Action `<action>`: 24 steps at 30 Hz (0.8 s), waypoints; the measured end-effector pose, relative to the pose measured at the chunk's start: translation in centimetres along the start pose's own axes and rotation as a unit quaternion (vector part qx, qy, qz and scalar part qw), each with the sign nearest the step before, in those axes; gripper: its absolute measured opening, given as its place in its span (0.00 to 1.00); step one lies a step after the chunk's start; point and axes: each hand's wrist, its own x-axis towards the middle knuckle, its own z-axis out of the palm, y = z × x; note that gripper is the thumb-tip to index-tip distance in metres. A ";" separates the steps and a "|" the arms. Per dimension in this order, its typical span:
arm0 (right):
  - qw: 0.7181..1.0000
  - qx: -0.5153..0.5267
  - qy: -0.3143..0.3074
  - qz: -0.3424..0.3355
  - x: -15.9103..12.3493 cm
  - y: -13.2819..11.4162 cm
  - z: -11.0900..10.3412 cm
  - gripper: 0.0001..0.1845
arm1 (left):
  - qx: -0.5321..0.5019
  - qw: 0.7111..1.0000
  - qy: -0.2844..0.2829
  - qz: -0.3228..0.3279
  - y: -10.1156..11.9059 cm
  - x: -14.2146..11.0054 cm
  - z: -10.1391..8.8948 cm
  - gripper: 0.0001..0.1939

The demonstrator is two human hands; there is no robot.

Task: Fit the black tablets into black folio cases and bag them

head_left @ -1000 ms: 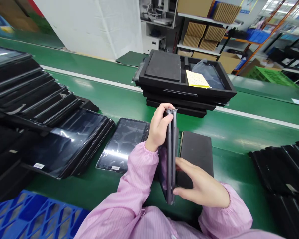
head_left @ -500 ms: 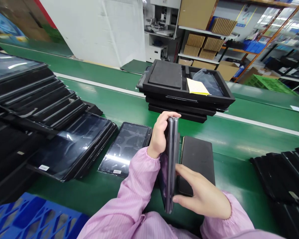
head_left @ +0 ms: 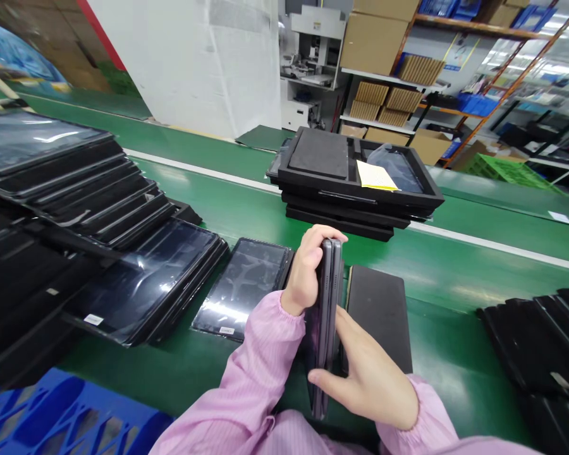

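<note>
Two tablets [head_left: 330,303] stand on edge, pressed face to face, with speaker holes along their narrow sides. My left hand [head_left: 308,268] is wrapped over their far top corner and grips them. Against the right face and near edge of the pair lies my right hand [head_left: 367,370], thumb and fingers spread apart, the thumb reaching across the narrow side. Just right of the pair, a dark flat slab [head_left: 379,309] lies on the green bench. Left of my left hand lies a film-wrapped tablet screen [head_left: 246,287] with a small white label.
Black foam trays [head_left: 360,183] are stacked at the back, a yellow paper [head_left: 376,175] on top. Stacked screens [head_left: 146,272] and black trays crowd the left. More black pieces [head_left: 545,354] lie at right. A blue crate [head_left: 71,411] is at the near left.
My right thumb has moved left across the narrow side of the tablets. The whole view has shifted slightly; my left hand keeps its grip.
</note>
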 end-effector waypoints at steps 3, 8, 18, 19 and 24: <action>0.999 0.011 0.038 0.014 0.8 -0.8 0.9 0.40 | -0.006 1.000 0.006 0.011 -0.1 -0.1 0.0 0.22; 0.985 0.053 0.162 -0.004 2.1 -1.5 2.0 0.36 | -0.008 0.999 -0.009 0.047 0.2 -0.5 0.3 0.21; 0.912 0.091 0.393 0.069 2.3 -0.7 1.6 0.18 | 0.063 0.997 -0.008 -0.037 -1.9 0.1 0.9 0.23; 0.901 0.086 0.420 0.060 2.4 -0.4 1.7 0.17 | 0.072 0.993 0.026 -0.092 -2.6 0.3 0.8 0.22; 0.828 0.111 0.549 0.020 3.3 2.5 5.3 0.07 | -0.001 0.977 0.089 -0.191 -3.9 1.0 0.7 0.26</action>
